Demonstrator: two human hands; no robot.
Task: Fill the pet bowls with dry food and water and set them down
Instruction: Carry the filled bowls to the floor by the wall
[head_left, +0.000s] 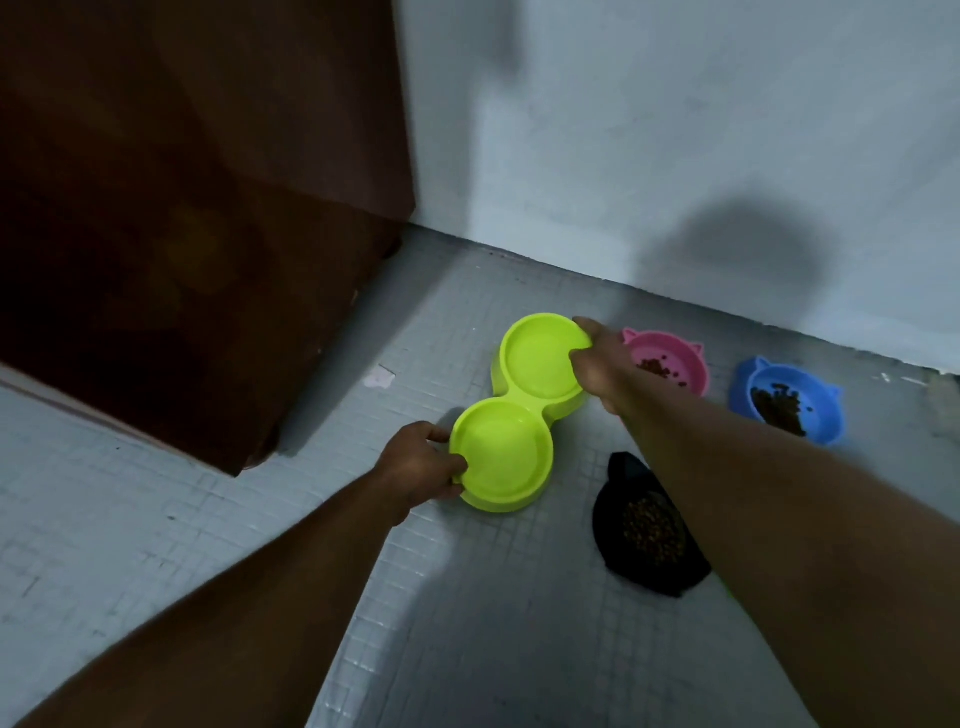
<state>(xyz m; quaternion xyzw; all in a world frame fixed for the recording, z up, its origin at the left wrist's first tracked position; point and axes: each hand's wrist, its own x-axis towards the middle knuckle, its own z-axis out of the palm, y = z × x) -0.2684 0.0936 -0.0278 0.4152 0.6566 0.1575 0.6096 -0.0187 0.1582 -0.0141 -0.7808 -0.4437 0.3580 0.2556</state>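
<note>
Forearms (779, 519), lime bowl (500, 460), tiled floor (467, 634), wall (649, 130)

The double bowl (498, 457) was a bright lime green all over, plain and unpatterned, both of its round basins the same shade. Beside it the pink bowl (687, 364) was a soft candy pink, and the blue bowl (822, 413) a clear mid blue. The black bowl (613, 493) was solid black. The dry food (779, 408) in those three bowls was dark brown, speckled a lighter brown against the black one. The floor (467, 623) was pale grey with a fine grid of small square tiles. The wall (623, 130) was a plain pale bluish white, crossed by dark grey shadows. The door (182, 208) was a deep reddish brown.
</note>
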